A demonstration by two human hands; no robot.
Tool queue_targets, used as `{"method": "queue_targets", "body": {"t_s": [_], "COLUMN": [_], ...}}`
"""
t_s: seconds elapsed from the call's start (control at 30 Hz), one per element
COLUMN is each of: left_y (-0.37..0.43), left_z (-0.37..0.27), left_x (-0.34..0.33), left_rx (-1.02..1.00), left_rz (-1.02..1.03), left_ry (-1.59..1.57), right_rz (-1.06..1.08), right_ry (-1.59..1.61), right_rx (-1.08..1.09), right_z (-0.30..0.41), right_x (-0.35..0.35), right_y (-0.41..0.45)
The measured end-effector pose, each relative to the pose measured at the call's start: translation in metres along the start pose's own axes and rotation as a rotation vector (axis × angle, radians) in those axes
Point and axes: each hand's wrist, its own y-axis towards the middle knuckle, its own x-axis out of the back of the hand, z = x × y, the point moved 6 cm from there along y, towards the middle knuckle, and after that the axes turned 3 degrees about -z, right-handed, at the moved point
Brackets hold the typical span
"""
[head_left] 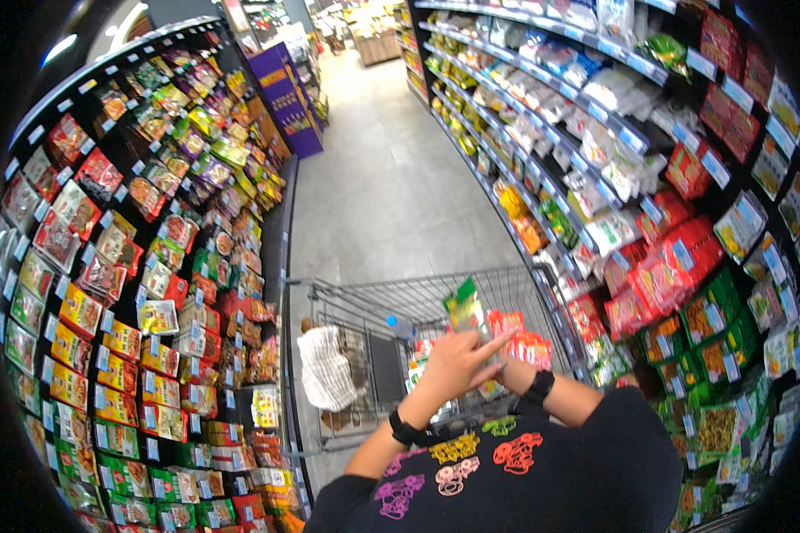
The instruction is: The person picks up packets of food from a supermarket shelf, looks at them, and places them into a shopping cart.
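A green-topped plastic food packet (468, 310) is held upright over a wire shopping cart (400, 283). My left hand (459, 360) lies across its lower part, with a finger stretched out to the right. Behind it, my right hand (500, 370) is mostly hidden and appears to hold the packet's lower end. Red packets (530, 346) lie in the cart beyond my hands. A bottle with a blue cap (400, 326) rests to their left. A white striped cloth (327, 370) hangs at the cart's left end. Both wrists wear black bands.
Shelves of bagged foods (107, 320) line the left side, and shelves with red and green packages (667, 266) stand close on the right. A purple display stand (285, 100) is farther up on the left. A grey tiled floor (400, 186) runs between the shelves.
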Motion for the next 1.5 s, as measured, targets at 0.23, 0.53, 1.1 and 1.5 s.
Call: {"method": "queue_targets", "body": {"t_s": [0.23,0.53,1.1,1.5], "left_y": [-0.071,-0.237,-0.287,-0.256], "left_z": [0.079,0.179,0.179,0.169], "left_x": [-0.077,-0.215,-0.281,-0.432], "left_rx": [0.441,1.17,1.273,1.67], "left_rz": [0.023,0.113,1.184,0.446], "left_ry": [-0.276,-0.837,-0.04,-0.89], "right_rz": [-0.302,-0.335,0.045,-0.455], "right_ry": [-0.097,-0.977,-0.996,-1.277], "right_rx": [-0.06,0.047,-0.605,-0.341], "right_z": [-0.05,-0.126,-0.221,-0.163], "right_x": [0.033,0.102,0.162,0.286], "right_y": [0.061,0.135,0.152,0.162]}}
